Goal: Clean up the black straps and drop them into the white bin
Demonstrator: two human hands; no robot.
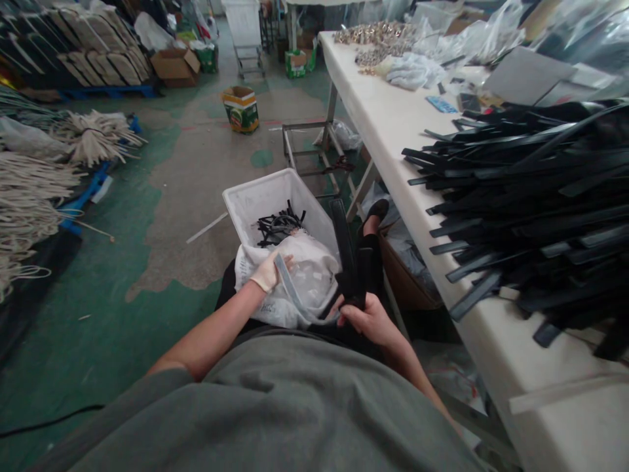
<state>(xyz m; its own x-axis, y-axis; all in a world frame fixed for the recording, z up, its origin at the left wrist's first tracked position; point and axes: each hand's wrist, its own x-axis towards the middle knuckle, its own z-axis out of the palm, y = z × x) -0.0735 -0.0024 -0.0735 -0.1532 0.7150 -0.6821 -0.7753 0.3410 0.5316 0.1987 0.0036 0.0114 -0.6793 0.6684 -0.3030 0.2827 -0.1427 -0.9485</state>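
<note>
My left hand (269, 272), in a pale glove, is closed on one end of a long strap whose grey side (291, 288) faces up. The strap sags in a curve across my lap toward my right hand (366, 319). That hand is closed around black straps (346, 252), which stick up from the fist; how many it holds I cannot tell. Beneath my left hand, a white plastic sack (314, 265) lies on my lap and over the near side of a white bin (246, 200). Short black strap pieces (280, 224) lie inside the bin.
At my right stands a long white table (373, 124) with a large pile of black straps (531, 190) overhanging its edge. Metal rings (376, 36) and plastic bags lie farther back. A metal frame (314, 154) and a carton (240, 108) stand ahead. Bundled cords (37, 196) are left.
</note>
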